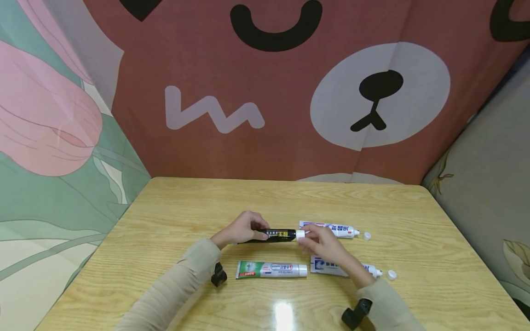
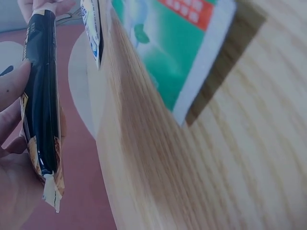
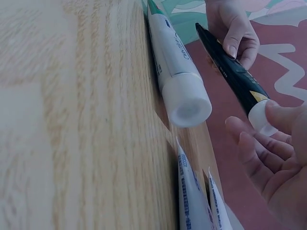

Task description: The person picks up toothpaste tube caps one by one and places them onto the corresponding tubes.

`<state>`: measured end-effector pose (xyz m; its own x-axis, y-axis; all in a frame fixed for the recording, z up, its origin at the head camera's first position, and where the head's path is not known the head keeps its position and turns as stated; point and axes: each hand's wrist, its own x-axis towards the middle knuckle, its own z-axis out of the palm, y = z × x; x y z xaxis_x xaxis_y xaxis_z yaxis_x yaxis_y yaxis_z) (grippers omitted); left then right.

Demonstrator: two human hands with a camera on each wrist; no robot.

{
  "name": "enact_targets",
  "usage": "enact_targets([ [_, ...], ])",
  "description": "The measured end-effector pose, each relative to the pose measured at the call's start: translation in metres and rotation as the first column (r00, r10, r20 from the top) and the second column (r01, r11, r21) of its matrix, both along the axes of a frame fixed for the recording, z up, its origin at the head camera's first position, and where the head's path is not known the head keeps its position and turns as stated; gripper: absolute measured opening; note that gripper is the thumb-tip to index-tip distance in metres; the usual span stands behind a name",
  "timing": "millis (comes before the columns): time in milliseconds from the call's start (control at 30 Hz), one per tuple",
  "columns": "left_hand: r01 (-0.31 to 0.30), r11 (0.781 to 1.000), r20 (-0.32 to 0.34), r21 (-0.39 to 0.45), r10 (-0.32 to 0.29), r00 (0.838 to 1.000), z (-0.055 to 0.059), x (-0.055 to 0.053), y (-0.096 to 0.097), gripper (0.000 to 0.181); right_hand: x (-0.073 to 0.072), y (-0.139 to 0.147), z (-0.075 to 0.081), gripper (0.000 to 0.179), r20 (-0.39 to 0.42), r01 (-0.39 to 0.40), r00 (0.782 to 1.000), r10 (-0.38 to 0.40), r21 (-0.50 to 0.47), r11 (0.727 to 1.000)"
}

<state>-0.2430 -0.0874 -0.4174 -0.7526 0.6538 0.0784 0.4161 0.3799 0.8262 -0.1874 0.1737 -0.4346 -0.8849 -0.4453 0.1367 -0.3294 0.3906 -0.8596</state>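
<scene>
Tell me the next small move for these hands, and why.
I'd probably twist off the white cap with the right hand while the left hand holds the black tube. The right hand is at that cap, which is on the tube, whereas two white-and-blue tubes lie uncapped near loose white caps.

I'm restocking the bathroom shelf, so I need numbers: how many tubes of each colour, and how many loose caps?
Black tube: 1
Green-and-white tube: 1
White-and-blue tubes: 2
Loose white caps: 2
Total: 6 (4 tubes, 2 loose caps)
</scene>
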Motion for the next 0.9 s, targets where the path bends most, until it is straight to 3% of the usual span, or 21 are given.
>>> enact_targets([
  [133, 0.003, 1.0, -0.004, 0.002, -0.003, 1.0, 0.002, 0.001, 0.001, 0.015, -0.001, 0.0, -0.001, 0.024, 0.021, 0.003, 1.0, -0.003, 0.009, 1.0],
  [333, 0.013, 1.0, -0.013, -0.003, -0.013, 1.0, 0.001, 0.0, 0.001, 0.014, -0.002, 0.001, -0.001, 0.036, 0.015, 0.012, 1.0, -0.013, 0.043, 0.999],
  [567, 0.014, 1.0, -0.004, -0.006, -0.014, 1.0, -0.001, -0.001, 0.0, 0.015, 0.002, 0.005, -0.001, 0.032, -0.075, 0.092, 0.993, -0.09, 0.027, 0.995],
  [767, 0.001, 1.0, 0.015, -0.009, -0.001, 1.0, -0.004, -0.001, -0.001, 0.014, 0.013, -0.001, 0.02, 0.028, -0.111, 0.113, 0.987, -0.116, -0.03, 0.993],
  [900, 0.0, 1.0, 0.012, -0.007, 0.0, 1.0, -0.003, 0.001, -0.001, 0.015, 0.02, -0.005, 0.033, 0.021, -0.132, 0.144, 0.981, -0.14, 0.021, 0.989],
])
